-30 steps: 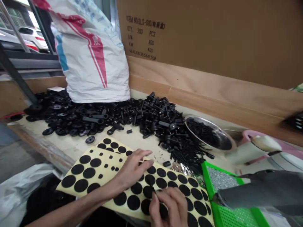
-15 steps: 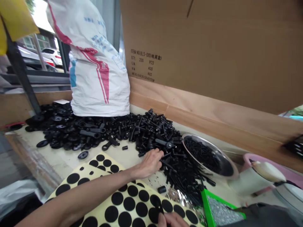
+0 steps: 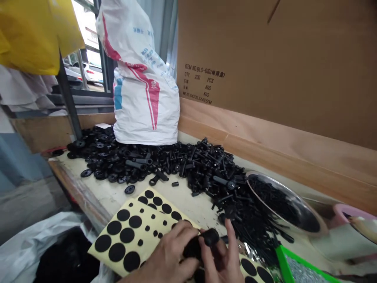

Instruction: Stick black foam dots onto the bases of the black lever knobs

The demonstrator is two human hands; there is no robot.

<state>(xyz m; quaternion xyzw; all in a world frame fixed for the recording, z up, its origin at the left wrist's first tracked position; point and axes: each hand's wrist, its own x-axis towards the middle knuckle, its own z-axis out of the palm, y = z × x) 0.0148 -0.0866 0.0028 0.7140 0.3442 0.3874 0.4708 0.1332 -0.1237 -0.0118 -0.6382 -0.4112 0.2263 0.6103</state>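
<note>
Holding the black plastic knob point(image 3: 210, 237) steady between your left hand point(image 3: 169, 251) and right hand point(image 3: 220, 255), both grips clamped on it, work just above the sheet of black adhesive dots point(image 3: 126, 236) on the bench point(image 3: 182, 202), clear of the pile of black fittings point(image 3: 203, 165).

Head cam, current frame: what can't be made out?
Head view only:
- Black part between the left hand and right hand: fingers hide most of it, shape unclear.
- Dotted sheet: hands cover its middle, bottom edge cuts it off.
- Green tray: bottom edge cuts it off, contents too small to identify.
</note>
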